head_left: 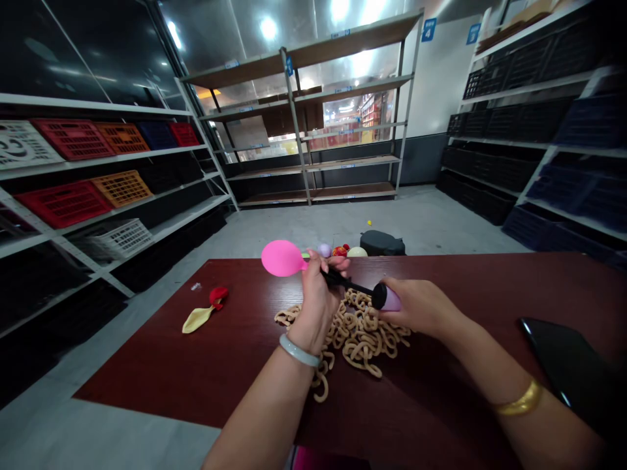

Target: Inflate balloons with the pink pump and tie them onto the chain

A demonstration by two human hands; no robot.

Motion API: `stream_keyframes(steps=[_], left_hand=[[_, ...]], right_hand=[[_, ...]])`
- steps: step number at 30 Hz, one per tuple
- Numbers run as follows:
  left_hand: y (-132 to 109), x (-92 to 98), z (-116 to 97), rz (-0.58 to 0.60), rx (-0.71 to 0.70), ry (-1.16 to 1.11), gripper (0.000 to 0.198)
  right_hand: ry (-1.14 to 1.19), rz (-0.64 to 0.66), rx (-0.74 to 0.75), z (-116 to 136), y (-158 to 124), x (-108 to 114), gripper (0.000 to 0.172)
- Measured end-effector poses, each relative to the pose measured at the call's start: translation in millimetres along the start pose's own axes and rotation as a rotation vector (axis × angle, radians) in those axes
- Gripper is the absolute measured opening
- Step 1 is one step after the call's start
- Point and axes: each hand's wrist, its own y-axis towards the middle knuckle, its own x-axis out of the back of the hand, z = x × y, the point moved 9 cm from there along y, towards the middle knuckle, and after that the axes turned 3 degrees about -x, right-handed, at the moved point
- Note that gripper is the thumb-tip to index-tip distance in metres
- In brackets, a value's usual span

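Note:
A pink balloon (281, 258), partly inflated, points left from my left hand (319, 290). That hand is closed around the front of a black hand pump (360, 287), near the balloon's neck. My right hand (418, 305) grips the pump's light purple end (392, 299). A thin black rod shows between the two hands. Beneath them, a heap of tan curled pieces (367, 343) lies on the dark red table (161, 372); their kind is unclear. Off to the left rest a limp cream balloon (196, 320) and a crumpled red balloon (218, 297).
A flat black device (563, 365) lies at the table's right. Beyond the far edge are a dark grey object (382, 243) and several small coloured round things (339, 250). Shelves with crates (66, 203) line the left, dark bins (490, 163) the right; a rack (304, 130) stands behind.

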Motion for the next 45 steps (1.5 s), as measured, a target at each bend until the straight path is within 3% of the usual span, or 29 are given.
stream_keyframes(steps=[4,9,13,18,21,25,31,35,41,45], left_hand=[[-19,-11.3,23,0.037,0.056,0.038,0.056],[-23,-21.6,23,0.097,0.09,-0.064,0.056],[-3,-14.8,-3,0.099,0.087,-0.14,0.053],[31,17.0,-50,0.032,-0.005,-0.212,0.049],[38,25.9,-61,0.032,-0.026,-0.235,0.048],[30,19.4,-48,0.033,-0.013,-0.222,0.048],[-1,-3.5,4,0.023,0.049,-0.143,0.049],[-19,-8.0,29,-0.014,0.075,-0.099,0.05],[-19,-8.4,27,-0.006,0.091,-0.099,0.053],[0,-1.8,9,0.035,0.124,-0.146,0.051]], right_hand=[[0.042,-0.026,-0.004,18,0,2,0.037],[0.112,-0.013,-0.015,30,-1,-1,0.037],[0.122,-0.003,-0.016,25,0,-1,0.041],[0.12,0.06,-0.012,5,0,-2,0.039],[0.122,0.08,-0.006,-5,0,-3,0.037],[0.075,0.079,0.017,-4,-1,-5,0.042],[0.086,0.059,0.026,18,-2,-6,0.041],[0.072,0.025,0.001,27,-2,-3,0.039],[0.059,0.02,-0.04,30,0,-4,0.043],[0.221,0.139,-0.035,19,-2,-11,0.045]])
